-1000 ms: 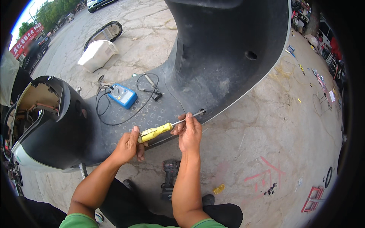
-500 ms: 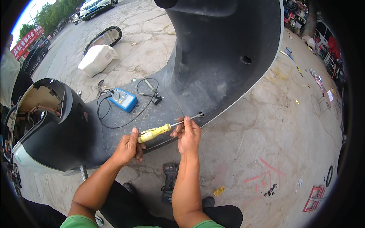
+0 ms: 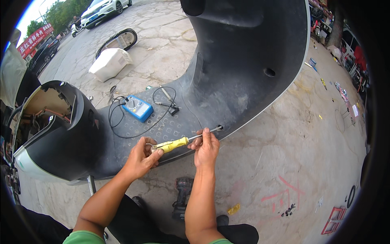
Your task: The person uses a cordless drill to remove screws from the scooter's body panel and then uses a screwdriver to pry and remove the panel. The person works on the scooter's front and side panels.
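Observation:
A screwdriver [image 3: 172,144] with a yellow handle and a long metal shaft lies nearly level across the edge of a black scooter body [image 3: 191,110]. My left hand [image 3: 143,157] has its thumb and fingers around the back end of the handle. Farther right, my right hand [image 3: 206,148] pinches the shaft between thumb and fingers. The shaft's tip goes into a small hole [image 3: 219,127] near the footboard's edge; whatever it meets inside is hidden. Behind my left hand, a blue multimeter [image 3: 138,108] rests on the footboard with its black leads.
Below the footboard a dark power drill [image 3: 182,197] stands on the concrete near my feet. A white plastic cover [image 3: 110,64] and a seat [image 3: 118,42] lie on the ground at far left. Small dark parts [image 3: 288,210] and a red frame [image 3: 334,220] lie at the right.
My left hand's fingers have shifted round the handle, its thumb now lower. My right hand still pinches the shaft in the hole. The view has shifted slightly.

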The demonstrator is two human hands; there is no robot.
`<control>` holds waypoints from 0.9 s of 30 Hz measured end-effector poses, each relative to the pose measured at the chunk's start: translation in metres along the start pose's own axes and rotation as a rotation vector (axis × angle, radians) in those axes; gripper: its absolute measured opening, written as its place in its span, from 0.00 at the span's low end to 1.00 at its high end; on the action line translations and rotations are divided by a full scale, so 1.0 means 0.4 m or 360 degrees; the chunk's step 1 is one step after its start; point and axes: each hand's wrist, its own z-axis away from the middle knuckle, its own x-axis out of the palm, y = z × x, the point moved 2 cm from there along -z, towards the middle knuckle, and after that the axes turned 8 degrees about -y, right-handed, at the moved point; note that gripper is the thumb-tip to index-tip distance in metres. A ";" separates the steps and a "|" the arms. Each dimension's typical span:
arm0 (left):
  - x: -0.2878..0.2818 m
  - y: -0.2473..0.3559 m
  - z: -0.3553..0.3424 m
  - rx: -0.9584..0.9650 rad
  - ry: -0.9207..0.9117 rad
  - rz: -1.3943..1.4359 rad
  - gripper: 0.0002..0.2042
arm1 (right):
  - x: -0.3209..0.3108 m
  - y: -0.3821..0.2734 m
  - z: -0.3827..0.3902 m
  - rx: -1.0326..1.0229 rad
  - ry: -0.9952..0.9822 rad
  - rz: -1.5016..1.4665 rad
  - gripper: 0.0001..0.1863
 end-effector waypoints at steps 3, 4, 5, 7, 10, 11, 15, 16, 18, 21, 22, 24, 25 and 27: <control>0.007 0.005 0.010 0.0168 -0.0034 -0.0030 0.14 | -0.003 -0.005 0.005 -0.0008 0.0038 -0.0005 0.18; -0.001 0.010 0.009 0.0064 -0.0107 -0.0072 0.13 | -0.001 -0.005 -0.003 -0.0008 0.0032 -0.0007 0.18; -0.008 0.006 0.013 -0.0050 -0.0179 -0.0108 0.13 | -0.003 -0.004 -0.005 0.0004 0.0029 -0.0005 0.18; -0.011 -0.029 0.003 -0.0269 -0.0211 -0.0122 0.25 | -0.010 0.003 -0.003 0.0023 0.0027 -0.0010 0.19; -0.014 -0.026 -0.005 -0.0456 -0.0181 0.0021 0.26 | -0.013 -0.002 -0.005 0.0011 0.0010 -0.0001 0.19; -0.011 -0.034 -0.013 -0.0340 -0.0126 -0.0045 0.26 | -0.012 -0.003 -0.005 0.0013 0.0017 -0.0001 0.20; 0.016 -0.026 -0.006 0.0006 0.0079 -0.0134 0.27 | -0.006 -0.007 -0.007 0.0029 0.0069 0.0017 0.20; 0.013 -0.021 -0.005 -0.0056 0.0031 -0.0128 0.28 | -0.004 -0.010 -0.007 0.0035 0.0086 0.0025 0.20; -0.003 -0.013 -0.004 -0.0353 -0.0195 -0.0096 0.29 | -0.008 -0.013 -0.004 0.0037 0.0106 -0.0046 0.20; 0.000 -0.015 -0.012 -0.0533 -0.0228 -0.0133 0.30 | -0.012 -0.012 -0.007 0.0011 0.0126 -0.0115 0.20; 0.001 -0.018 -0.014 -0.0349 -0.0126 -0.0182 0.30 | -0.007 -0.009 -0.006 0.0007 0.0140 -0.0109 0.20; 0.009 -0.012 -0.011 -0.0017 0.0040 -0.0362 0.28 | -0.005 -0.008 -0.006 -0.0011 0.0153 -0.0093 0.20; 0.014 -0.004 -0.004 0.0130 0.0112 -0.0493 0.27 | -0.004 -0.008 -0.009 -0.0022 0.0144 -0.0087 0.20; 0.016 -0.004 0.001 0.0188 0.0061 -0.0533 0.25 | -0.005 -0.006 -0.012 -0.0024 0.0135 -0.0108 0.20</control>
